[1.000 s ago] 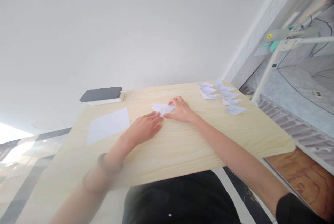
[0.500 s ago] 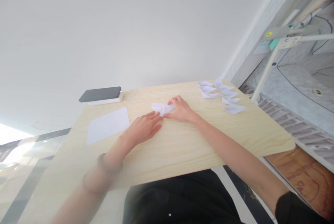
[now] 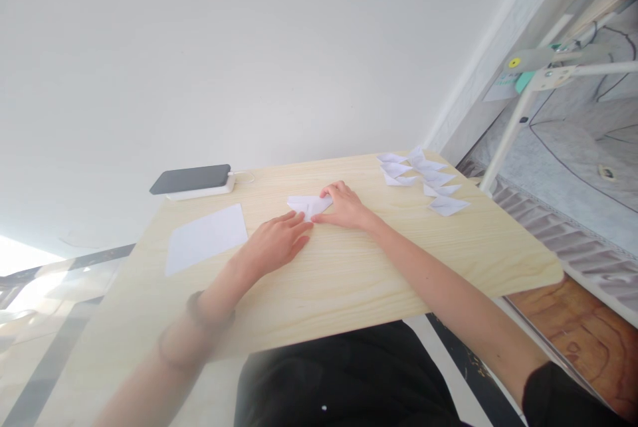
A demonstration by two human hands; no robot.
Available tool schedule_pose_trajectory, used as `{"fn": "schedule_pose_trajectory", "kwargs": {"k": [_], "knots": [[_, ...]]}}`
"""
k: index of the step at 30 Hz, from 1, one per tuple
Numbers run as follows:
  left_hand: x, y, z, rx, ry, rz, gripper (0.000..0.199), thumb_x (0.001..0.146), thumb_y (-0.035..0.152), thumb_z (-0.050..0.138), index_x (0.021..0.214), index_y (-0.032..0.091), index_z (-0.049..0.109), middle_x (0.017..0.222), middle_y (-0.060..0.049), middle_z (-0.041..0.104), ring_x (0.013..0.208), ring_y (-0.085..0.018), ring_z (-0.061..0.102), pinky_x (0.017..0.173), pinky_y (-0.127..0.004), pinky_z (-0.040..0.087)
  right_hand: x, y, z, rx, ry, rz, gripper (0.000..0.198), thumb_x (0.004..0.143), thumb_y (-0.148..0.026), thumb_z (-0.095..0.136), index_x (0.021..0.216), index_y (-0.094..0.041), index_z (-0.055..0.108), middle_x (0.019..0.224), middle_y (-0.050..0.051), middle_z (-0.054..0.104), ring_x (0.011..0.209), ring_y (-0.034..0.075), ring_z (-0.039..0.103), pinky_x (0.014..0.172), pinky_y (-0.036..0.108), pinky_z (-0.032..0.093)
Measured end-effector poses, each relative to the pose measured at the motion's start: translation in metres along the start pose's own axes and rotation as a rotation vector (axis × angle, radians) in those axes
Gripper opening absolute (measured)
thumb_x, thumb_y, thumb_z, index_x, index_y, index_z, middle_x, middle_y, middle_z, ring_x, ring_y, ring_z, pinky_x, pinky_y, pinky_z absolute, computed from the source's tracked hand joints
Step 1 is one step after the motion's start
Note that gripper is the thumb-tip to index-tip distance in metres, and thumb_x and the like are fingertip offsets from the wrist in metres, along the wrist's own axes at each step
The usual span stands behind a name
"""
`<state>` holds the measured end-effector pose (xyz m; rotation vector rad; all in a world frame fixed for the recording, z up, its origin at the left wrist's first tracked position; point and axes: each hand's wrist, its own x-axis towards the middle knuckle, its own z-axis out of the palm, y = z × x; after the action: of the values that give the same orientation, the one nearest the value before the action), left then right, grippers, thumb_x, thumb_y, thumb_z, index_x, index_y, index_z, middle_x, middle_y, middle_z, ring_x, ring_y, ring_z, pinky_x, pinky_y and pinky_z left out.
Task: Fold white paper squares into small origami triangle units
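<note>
A folded white paper [image 3: 305, 204] lies on the light wooden table in front of me, wide along its far edge and narrowing toward me. The fingertips of my left hand [image 3: 282, 241] rest on its near left edge, the fingers stretched out and the thumb lying apart. From the right, my right hand [image 3: 343, 206] holds the paper's right side, thumb at the near edge and curled fingers at the far edge. Part of the paper is covered by both hands. To the left of my left hand lies a flat white sheet of paper [image 3: 207, 239].
Several folded paper shapes [image 3: 448, 205] stand in rows at the table's [image 3: 349, 281] far right. A dark phone [image 3: 192, 179] rests on a white block at the far left, with a white cable [image 3: 246, 176]. A white metal frame [image 3: 513, 115] rises beyond the right edge.
</note>
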<state>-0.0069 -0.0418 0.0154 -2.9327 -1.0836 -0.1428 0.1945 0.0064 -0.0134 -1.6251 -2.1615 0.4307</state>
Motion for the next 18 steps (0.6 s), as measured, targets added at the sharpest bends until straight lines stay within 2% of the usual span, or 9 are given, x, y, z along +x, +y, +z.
{"fn": "schedule_pose_trajectory", "kwargs": {"k": [6,10,18], "knots": [[-0.0001,0.0001,0.0011,0.016,0.03,-0.021,0.034,0.089,0.03,0.032,0.118,0.023,0.046,0.113,-0.006,0.055,0.11,-0.022,0.048,0.086,-0.035,0.043,0.0019,0.001,-0.0001,0.026,-0.007,0.028,0.06,0.054,-0.058,0.063,0.1,-0.022,0.049,0.103,0.005,0.041,0.099,0.022,0.046,0.086,0.037,0.036],[0.0009,0.0027,0.001,0.021,0.031,-0.017,0.03,0.089,0.027,0.031,0.111,0.022,0.052,0.106,-0.006,0.058,0.104,-0.02,0.051,0.083,-0.033,0.043,0.0023,0.0012,0.0007,0.016,-0.006,0.036,0.061,0.053,-0.058,0.064,0.1,-0.022,0.049,0.104,0.005,0.041,0.1,0.022,0.046,0.087,0.037,0.036],[0.001,0.0041,0.0061,0.06,0.046,-0.088,0.031,0.088,0.029,0.033,0.113,0.024,0.05,0.118,-0.006,0.051,0.094,-0.021,0.055,0.078,-0.034,0.045,0.0027,0.0018,0.0011,0.002,0.0,0.035,0.06,0.054,-0.056,0.064,0.101,-0.022,0.049,0.104,0.006,0.042,0.1,0.022,0.046,0.088,0.037,0.036]]}}
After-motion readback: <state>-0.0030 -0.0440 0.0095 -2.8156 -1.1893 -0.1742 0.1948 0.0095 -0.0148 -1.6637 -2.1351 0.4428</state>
